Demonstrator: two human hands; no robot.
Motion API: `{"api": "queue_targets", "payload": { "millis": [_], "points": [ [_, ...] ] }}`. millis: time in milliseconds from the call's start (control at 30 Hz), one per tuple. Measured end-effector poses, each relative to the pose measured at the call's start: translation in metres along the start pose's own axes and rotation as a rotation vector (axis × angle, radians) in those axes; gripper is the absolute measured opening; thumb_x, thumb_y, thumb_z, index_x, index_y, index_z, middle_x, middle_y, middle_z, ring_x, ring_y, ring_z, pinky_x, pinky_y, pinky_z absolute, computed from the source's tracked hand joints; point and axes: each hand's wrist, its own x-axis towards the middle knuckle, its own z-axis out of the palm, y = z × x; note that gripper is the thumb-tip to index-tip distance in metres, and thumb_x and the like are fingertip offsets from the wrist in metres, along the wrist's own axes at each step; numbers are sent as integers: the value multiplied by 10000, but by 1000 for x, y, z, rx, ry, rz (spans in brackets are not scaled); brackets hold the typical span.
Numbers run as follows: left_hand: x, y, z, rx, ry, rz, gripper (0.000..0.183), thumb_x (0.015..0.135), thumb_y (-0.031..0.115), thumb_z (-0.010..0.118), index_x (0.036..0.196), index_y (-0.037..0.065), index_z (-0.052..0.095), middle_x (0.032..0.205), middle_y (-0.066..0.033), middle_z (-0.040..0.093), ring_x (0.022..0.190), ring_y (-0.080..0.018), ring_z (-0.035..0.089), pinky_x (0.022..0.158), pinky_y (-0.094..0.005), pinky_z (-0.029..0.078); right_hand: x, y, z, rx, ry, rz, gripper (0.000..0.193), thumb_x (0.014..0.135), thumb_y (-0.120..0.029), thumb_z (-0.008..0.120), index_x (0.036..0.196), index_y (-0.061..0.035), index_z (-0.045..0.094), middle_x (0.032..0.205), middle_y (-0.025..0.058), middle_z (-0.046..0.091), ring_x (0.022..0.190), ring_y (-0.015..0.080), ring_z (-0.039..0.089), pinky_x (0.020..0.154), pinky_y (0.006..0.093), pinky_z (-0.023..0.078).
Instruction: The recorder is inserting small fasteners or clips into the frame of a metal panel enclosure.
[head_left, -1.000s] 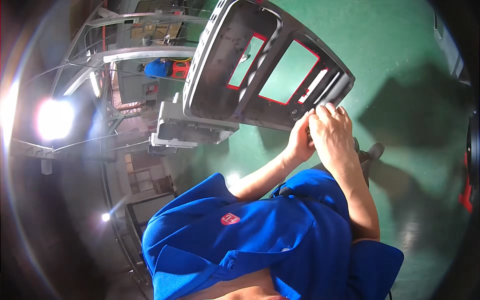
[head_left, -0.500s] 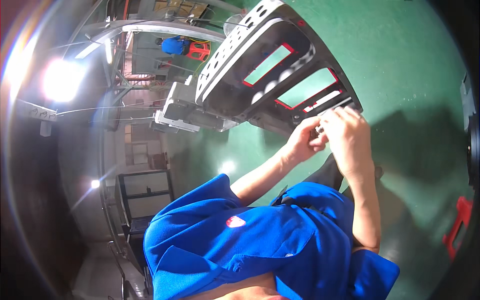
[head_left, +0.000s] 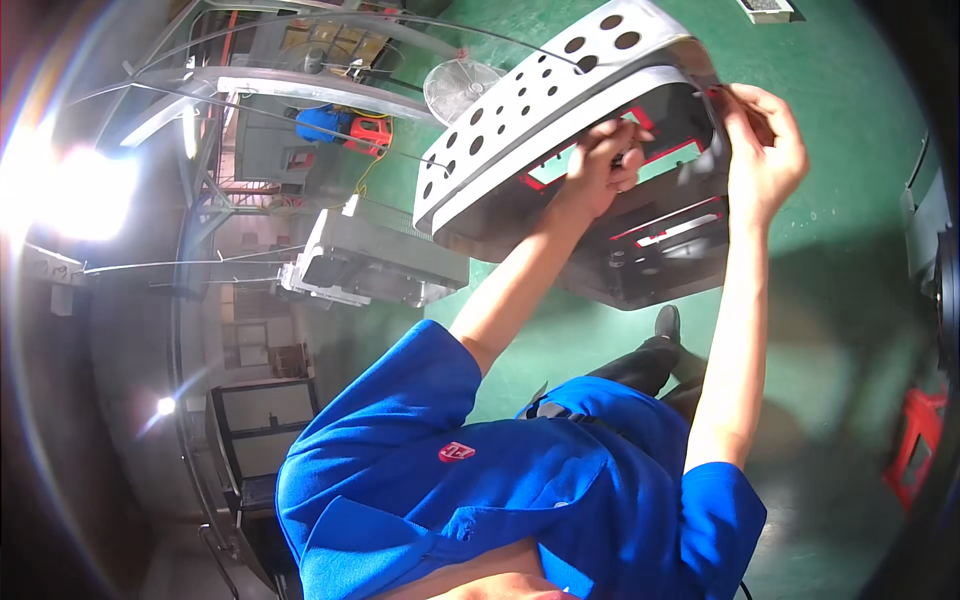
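Note:
A large metal housing (head_left: 520, 110) tilts in front of me, its pale outer wall dotted with round holes. Its dark inside has rectangular cutouts edged in red. My left hand (head_left: 598, 172) reaches into the housing, fingers curled and closed on something small and dark that I cannot make out. Over at the housing's right end, my right hand (head_left: 765, 155) has its thumb and fingers closed on the rim. Part of that hand's grip is hidden behind the thumb.
Hooked wires run to the housing from the upper left. Grey metal boxes (head_left: 375, 260) hang at its left. Behind stand a round fan (head_left: 462, 90) and a person in blue (head_left: 322, 124) by a red stool (head_left: 369, 136). Another red stool (head_left: 915, 448) is at right on the green floor.
My hands have parted from close together near the housing's lower edge. The left moved up into the housing, the right up to its rim. The housing appears turned, showing more holed wall.

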Motion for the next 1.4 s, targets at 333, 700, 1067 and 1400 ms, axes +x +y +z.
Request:
{"api": "queue_targets", "payload": {
  "millis": [333, 700, 1067, 1400],
  "points": [
    [13, -6, -5, -80, -163, -38, 215, 945, 194, 429, 935, 42, 580, 596, 0, 438, 427, -43, 277, 417, -211, 202, -17, 1, 3, -136, 158, -203, 146, 737, 27, 721, 867, -25, 678, 827, 36, 688, 755, 126, 650, 700, 248, 514],
    [22, -7, -9, -89, -206, -80, 134, 907, 139, 499, 928, 69, 611, 606, -10, 416, 454, -43, 251, 416, -196, 199, 7, 14, 3, -505, 38, -551, 165, 670, -2, 752, 805, -35, 663, 780, 65, 648, 729, 195, 629, 659, 284, 488],
    [31, -16, -17, -61, 97, 107, 82, 872, 76, 536, 922, 24, 575, 771, -51, 574, 520, -56, 403, 437, -183, 281, -60, 6, 25, -711, -486, -359, 246, 620, -78, 771, 820, -61, 629, 786, 55, 601, 694, 221, 599, 629, 333, 499],
    [16, -6, -59, -71, 87, 106, 203, 859, 65, 485, 1002, -5, 610, 665, -14, 543, 488, -50, 406, 418, -197, 256, -56, 25, 71, -744, -587, -379, 325, 614, -171, 768, 869, -73, 592, 857, 90, 603, 765, 253, 621, 635, 352, 517]
  ]
}}
